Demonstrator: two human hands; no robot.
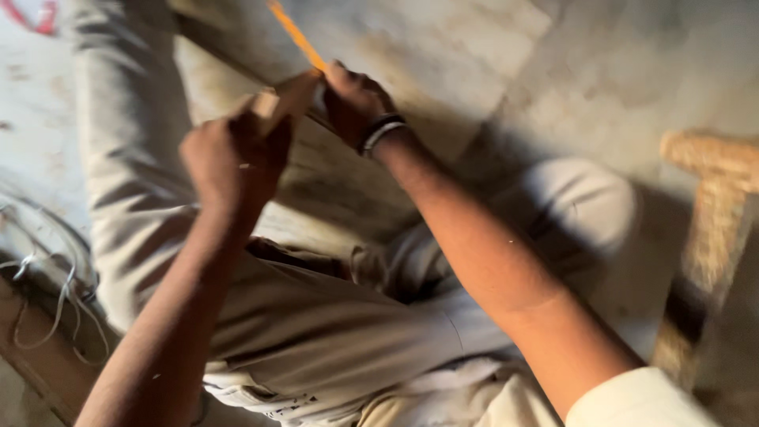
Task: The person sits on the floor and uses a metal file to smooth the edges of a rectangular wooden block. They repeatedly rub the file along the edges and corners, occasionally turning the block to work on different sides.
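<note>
Left hand (229,154): your fingers clamp the small wooden block (286,99); stiff, light, hold its lower end.
Right hand (353,101): your fingers pinch the thin orange pencil (296,35); brittle, grip near its tip.

Orange pencil (296,35) cut off at top edge; whole frame motion-blurred.

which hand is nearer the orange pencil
Right. The right hand grips the orange pencil at its lower end; the left hand sits lower, holding a small wooden block.

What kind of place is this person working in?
Probably a small floor-level workshop or home work area: a bare, stained concrete floor, loose wires at the side, and a woven rope seat nearby.
</note>
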